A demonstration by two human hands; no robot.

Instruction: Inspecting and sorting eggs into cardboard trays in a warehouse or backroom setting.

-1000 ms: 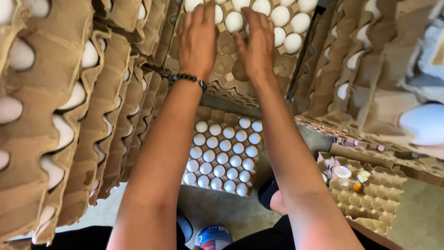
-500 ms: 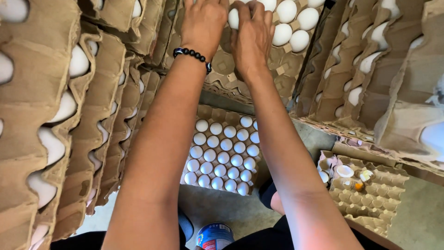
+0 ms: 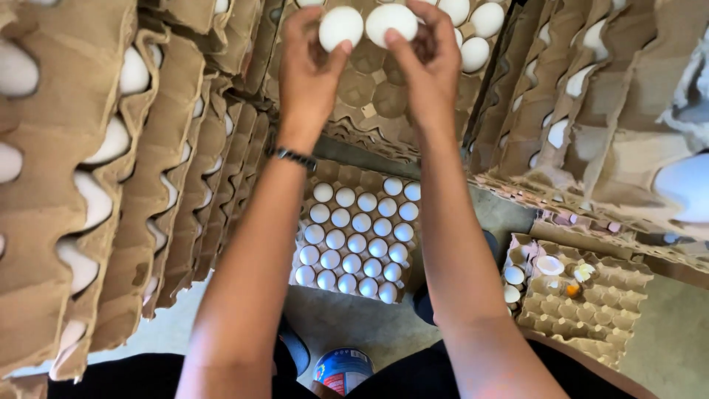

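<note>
1. Half a second back both hands were pressed down among the eggs on the top tray; now each has come up off it with an egg in its grip, and the two eggs sit side by side at the top middle of the frame.
2. The left hand [image 3: 310, 70] holds a white egg [image 3: 340, 28] pinched between thumb and fingertips, the grip closed round its lower half only.
3. The right hand [image 3: 425, 70] holds a second white egg [image 3: 391, 22] the same way, fingers curled over its far side, thumb under it.
4. The left egg's long axis tilts up toward the upper right; the right egg lies nearly level, long axis across the frame. Which end is the blunt one I cannot tell on either.
5. The eggs are just beside each other, almost touching, above the cardboard egg tray [image 3: 373, 96], whose nearer cups now show bare where earlier the hands covered them; more white eggs stay in its upper right cups.
6. A dark beaded bracelet [image 3: 295, 158] circles the left wrist.
7. Down between the forearms, on the floor, lies a full tray of white eggs [image 3: 358, 240], unchanged.
8. At the lower right a tray with broken shells and yolk [image 3: 583, 295] sits as before.
9. Stacks of filled trays [image 3: 111, 185] lean in on the left, and more on the right.
</note>
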